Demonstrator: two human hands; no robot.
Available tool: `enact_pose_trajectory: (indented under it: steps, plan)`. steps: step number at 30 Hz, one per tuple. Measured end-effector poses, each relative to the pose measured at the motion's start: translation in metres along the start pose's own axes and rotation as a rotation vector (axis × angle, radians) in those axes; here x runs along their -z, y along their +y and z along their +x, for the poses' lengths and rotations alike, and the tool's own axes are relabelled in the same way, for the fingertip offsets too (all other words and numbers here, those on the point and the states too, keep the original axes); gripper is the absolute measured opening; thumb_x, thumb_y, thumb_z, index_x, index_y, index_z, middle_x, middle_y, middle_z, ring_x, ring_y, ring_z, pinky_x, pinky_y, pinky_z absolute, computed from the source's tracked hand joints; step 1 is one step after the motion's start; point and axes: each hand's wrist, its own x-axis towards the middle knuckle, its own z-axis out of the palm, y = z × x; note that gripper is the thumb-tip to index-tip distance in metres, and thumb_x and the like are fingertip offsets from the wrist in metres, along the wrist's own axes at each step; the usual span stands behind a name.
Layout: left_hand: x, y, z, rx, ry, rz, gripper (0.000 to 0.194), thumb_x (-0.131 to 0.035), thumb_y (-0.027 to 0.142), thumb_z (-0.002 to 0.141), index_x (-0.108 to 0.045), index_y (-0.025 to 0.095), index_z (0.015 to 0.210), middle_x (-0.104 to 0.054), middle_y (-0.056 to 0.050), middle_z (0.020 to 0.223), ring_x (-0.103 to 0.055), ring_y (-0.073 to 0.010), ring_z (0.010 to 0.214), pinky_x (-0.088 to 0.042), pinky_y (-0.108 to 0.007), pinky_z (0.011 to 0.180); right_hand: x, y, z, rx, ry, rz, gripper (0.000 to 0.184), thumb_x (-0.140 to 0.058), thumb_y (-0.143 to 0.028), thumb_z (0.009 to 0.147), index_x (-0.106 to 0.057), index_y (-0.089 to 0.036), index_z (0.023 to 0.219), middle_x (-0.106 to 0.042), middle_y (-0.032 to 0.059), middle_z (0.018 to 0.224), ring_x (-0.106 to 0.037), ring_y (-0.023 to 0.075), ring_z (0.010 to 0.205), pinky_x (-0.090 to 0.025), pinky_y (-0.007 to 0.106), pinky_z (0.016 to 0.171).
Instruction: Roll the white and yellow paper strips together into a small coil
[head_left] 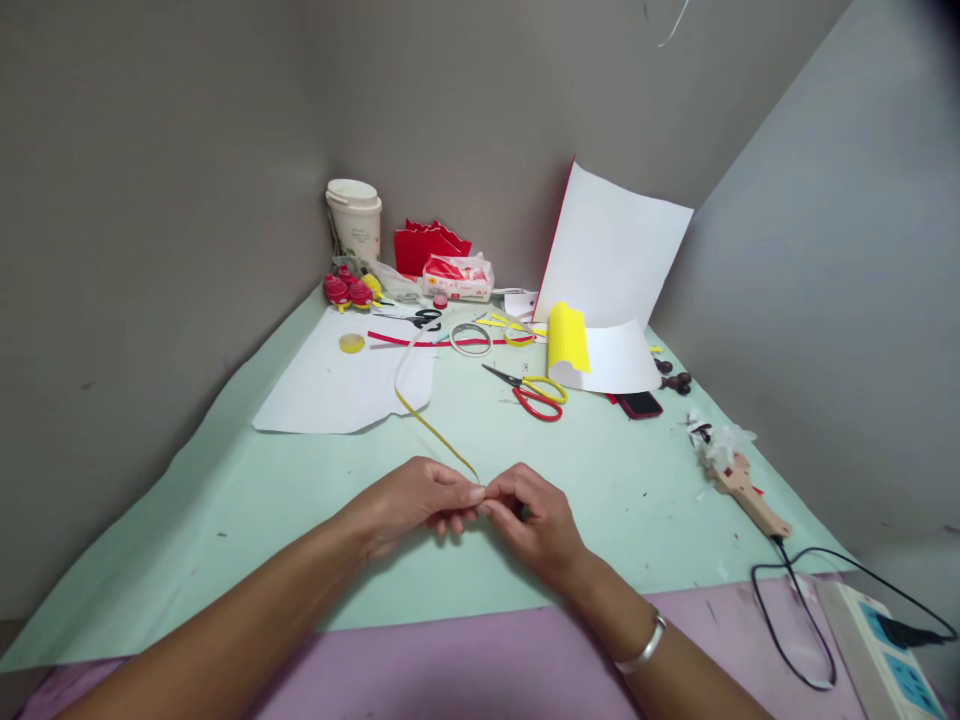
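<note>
Forearms (262, 605), yellow strip (436, 431), illegible packet lettering (459, 290)

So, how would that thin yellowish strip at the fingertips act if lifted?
The strip is probably bendy yet a little springy, since it sweeps round in a smooth curve without crumpling. It's likely very light for its length, being so narrow.

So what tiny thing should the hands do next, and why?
Maybe the left hand could slide a little way up the yellow strip while the right hand pinches its near part: both hands are together there, and the rest arcs away beyond them.
</note>
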Motion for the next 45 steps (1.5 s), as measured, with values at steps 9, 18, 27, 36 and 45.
enact_pose_trajectory:
  steps: [9, 18, 27, 36, 45]
  plan:
    - [0.004, 0.004, -0.001, 0.015, -0.014, 0.083, 0.031, -0.071, 0.043, 0.075, -0.072, 0.013, 0.072, -0.06, -0.001, 0.056, -0.051, -0.0101, 0.055, -0.035, -0.022, 0.052, 0.001, 0.001, 0.001, -0.074, -0.077, 0.087, 0.003, -0.065, -0.016, 0.082, -0.065, -0.018, 0.08, -0.058, 0.0005, 0.073, -0.052, 0.0098, 0.06, -0.043, 0.021, 0.053]
    - [-0.014, 0.002, 0.0, 0.003, 0.1, -0.106, 0.034, -0.073, 0.047, 0.072, -0.071, 0.013, 0.069, -0.059, 0.0, 0.056, -0.048, -0.0091, 0.053, -0.032, -0.022, 0.05, -0.002, -0.003, 0.002, -0.038, 0.102, -0.046, 0.003, -0.065, -0.02, 0.083, -0.066, -0.019, 0.08, -0.058, 0.0009, 0.071, -0.053, 0.0108, 0.058, -0.044, 0.022, 0.052]
    - [-0.006, 0.002, 0.001, 0.004, 0.028, -0.073, 0.036, -0.072, 0.048, 0.073, -0.072, 0.012, 0.073, -0.062, -0.002, 0.06, -0.052, -0.0104, 0.056, -0.034, -0.023, 0.052, 0.0, -0.002, 0.001, -0.018, 0.035, -0.01, 0.005, -0.061, -0.019, 0.085, -0.066, -0.019, 0.084, -0.06, 0.0015, 0.073, -0.054, 0.0115, 0.062, -0.047, 0.022, 0.057]
    - [-0.003, 0.004, -0.001, 0.017, 0.001, 0.008, 0.036, -0.071, 0.048, 0.073, -0.073, 0.012, 0.074, -0.061, -0.002, 0.06, -0.052, -0.0106, 0.057, -0.033, -0.022, 0.053, 0.004, -0.002, 0.003, -0.171, -0.085, 0.145, 0.006, -0.062, -0.024, 0.084, -0.066, -0.019, 0.085, -0.057, -0.0003, 0.073, -0.053, 0.0101, 0.062, -0.046, 0.021, 0.057]
    - [-0.003, 0.002, 0.0, 0.02, 0.033, -0.022, 0.032, -0.073, 0.046, 0.072, -0.073, 0.013, 0.071, -0.059, -0.001, 0.058, -0.05, -0.0101, 0.056, -0.032, -0.022, 0.052, 0.002, 0.0, 0.002, -0.172, -0.068, 0.151, 0.004, -0.063, -0.024, 0.083, -0.065, -0.02, 0.084, -0.057, -0.0001, 0.075, -0.054, 0.0105, 0.062, -0.046, 0.022, 0.055]
